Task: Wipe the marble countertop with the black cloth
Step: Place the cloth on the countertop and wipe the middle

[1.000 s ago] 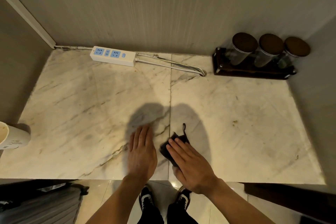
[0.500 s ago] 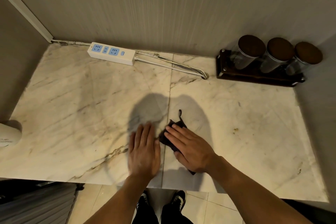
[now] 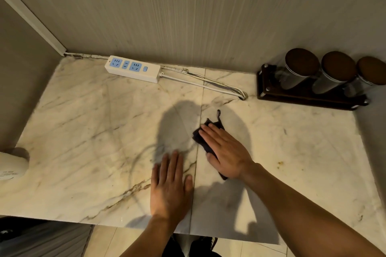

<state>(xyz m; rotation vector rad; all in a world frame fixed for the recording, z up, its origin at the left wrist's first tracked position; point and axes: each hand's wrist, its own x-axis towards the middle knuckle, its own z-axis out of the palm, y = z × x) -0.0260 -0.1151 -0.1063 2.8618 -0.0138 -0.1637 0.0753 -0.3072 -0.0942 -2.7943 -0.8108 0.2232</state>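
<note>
The marble countertop is white with brown veins and has a seam down its middle. A small black cloth lies just right of that seam, with a thin strap sticking out at its far end. My right hand presses flat on the cloth and covers most of it. My left hand rests palm down on the bare marble just left of the seam, near the front edge, holding nothing.
A white power strip with its cable lies along the back wall. A dark wooden rack with three lidded jars stands in the back right corner. A white cup sits at the left edge. Small brown specks mark the marble at right.
My right hand has pushed the cloth away from me, toward the back wall and slightly right. My left hand stayed flat on the marble near the front edge.
</note>
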